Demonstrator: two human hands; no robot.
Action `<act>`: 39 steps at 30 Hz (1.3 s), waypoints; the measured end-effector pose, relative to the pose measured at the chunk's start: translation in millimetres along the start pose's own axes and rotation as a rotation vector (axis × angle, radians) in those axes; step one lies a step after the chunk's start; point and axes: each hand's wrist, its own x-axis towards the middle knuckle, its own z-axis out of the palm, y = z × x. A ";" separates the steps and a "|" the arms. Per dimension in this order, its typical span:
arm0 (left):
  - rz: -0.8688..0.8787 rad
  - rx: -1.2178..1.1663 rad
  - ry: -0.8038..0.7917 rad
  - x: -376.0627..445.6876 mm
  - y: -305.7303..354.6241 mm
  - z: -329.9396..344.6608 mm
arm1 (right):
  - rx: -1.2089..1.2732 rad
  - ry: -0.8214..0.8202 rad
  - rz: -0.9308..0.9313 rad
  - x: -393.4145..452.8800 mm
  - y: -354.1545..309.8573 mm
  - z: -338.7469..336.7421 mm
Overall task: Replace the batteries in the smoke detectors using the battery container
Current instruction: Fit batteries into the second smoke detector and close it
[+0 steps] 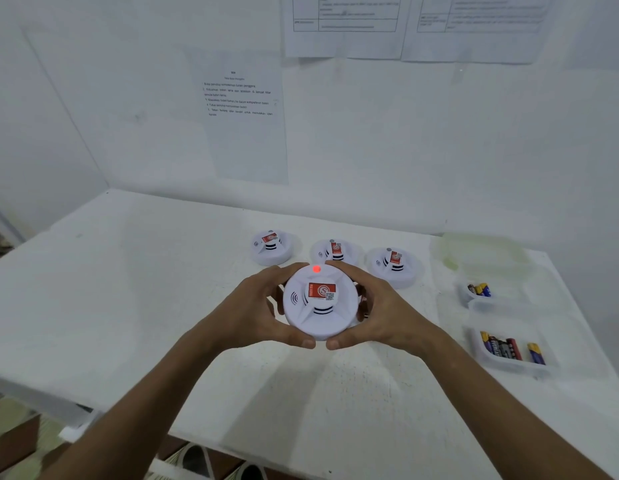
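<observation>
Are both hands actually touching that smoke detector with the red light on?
Touching. The head view shows the left hand and right hand wrapped around the rim of the lit smoke detector, thumbs pressed on its near edge.

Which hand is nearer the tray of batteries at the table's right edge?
Right. The right hand cups the held smoke detector on the side facing the near battery tray; the left hand grips the detector's far side, farther away.

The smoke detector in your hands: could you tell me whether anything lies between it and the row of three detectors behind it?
Nothing visible: the held smoke detector sits just in front of the three detectors, with only bare table showing.
</observation>
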 end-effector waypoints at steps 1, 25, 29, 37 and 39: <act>0.001 -0.001 -0.003 0.3 0.0 0.0 | 0.000 0.000 0.002 0.0 0.0 -0.3; -0.010 0.021 -0.037 8.2 -9.7 -0.9 | -0.008 0.035 0.013 1.3 2.3 -0.7; -0.028 0.036 -0.029 8.0 -12.3 -1.7 | -0.002 0.044 0.013 4.1 4.5 1.1; -0.052 0.049 -0.031 8.2 -18.7 -4.4 | 0.030 0.060 -0.003 8.7 10.5 7.3; -0.050 0.046 -0.036 9.0 -18.9 -5.2 | 0.036 0.061 -0.003 10.3 11.0 7.5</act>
